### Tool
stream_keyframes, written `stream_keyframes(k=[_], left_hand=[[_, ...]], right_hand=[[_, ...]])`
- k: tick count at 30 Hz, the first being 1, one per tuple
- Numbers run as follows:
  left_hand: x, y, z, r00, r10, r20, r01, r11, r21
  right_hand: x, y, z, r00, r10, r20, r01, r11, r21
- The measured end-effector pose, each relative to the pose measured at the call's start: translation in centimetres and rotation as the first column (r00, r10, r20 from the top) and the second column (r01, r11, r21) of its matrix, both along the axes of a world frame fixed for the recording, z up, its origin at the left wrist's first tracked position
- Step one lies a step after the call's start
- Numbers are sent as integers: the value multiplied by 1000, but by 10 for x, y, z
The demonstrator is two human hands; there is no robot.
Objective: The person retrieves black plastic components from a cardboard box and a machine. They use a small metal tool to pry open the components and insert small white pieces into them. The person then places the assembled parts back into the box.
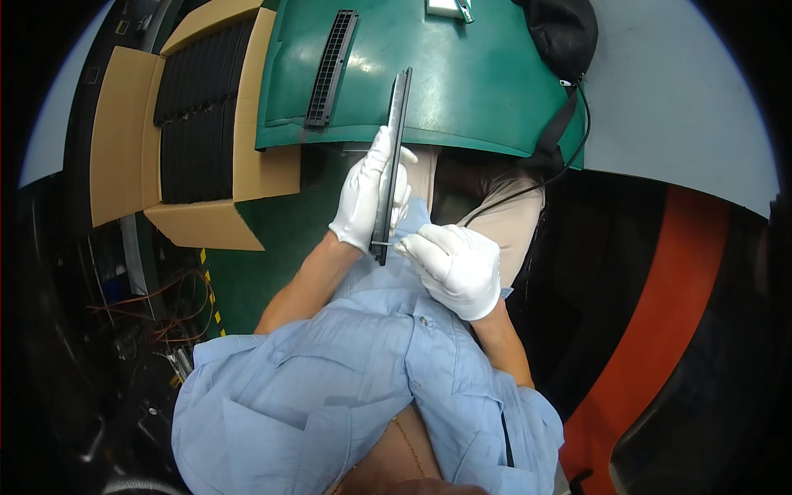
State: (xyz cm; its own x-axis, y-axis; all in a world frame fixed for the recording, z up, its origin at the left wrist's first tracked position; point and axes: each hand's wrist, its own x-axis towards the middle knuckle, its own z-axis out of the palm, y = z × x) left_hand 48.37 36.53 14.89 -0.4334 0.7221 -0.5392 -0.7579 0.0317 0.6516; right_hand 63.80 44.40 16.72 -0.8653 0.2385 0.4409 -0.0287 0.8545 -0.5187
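A long, narrow black bar-shaped part (397, 136) stands edge-on before me, its far end over the table's front edge. My left hand (360, 198), in a white glove, is wrapped around it. My right hand (459, 271), gloved too, is closed in a pinch beside the bar's near end. From its fingertips a thin, light metal rod (388, 243) reaches to the bar; its exact kind is too small to tell. On the table lies a black slotted strip (332, 73), with rows of small openings, ahead of my left hand.
A green mat (462, 91) covers the table. At its far edge sits a small white-and-green object (448, 9). A black bag (563, 37) with strap and cord lies at the right. An open cardboard box (124, 136) of stacked black parts (198, 153) stands left.
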Motion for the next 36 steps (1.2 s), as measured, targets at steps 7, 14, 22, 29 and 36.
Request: stream_keyframes(k=[7,14,22,29,36], left_hand=[[23,-18,7,1000,-13,27,16,990,-138],[50,-45,12,990,-139,-10,137,982,-127],[61,-58,21,968,-246,-56,231,954,-189],[62,-57,16,953,-282,-115,264,953,-146],[40,-43,-26,667,-350,-657,288,935,-206]], right_hand=[[-8,12,-5,998,-57,-17,58,994,88],[-6,21,4,991,-130,-14,131,987,97],[-10,46,11,973,-220,-75,225,971,79],[-14,65,14,958,-276,-82,281,957,69],[-27,61,14,949,-189,253,313,477,-821]])
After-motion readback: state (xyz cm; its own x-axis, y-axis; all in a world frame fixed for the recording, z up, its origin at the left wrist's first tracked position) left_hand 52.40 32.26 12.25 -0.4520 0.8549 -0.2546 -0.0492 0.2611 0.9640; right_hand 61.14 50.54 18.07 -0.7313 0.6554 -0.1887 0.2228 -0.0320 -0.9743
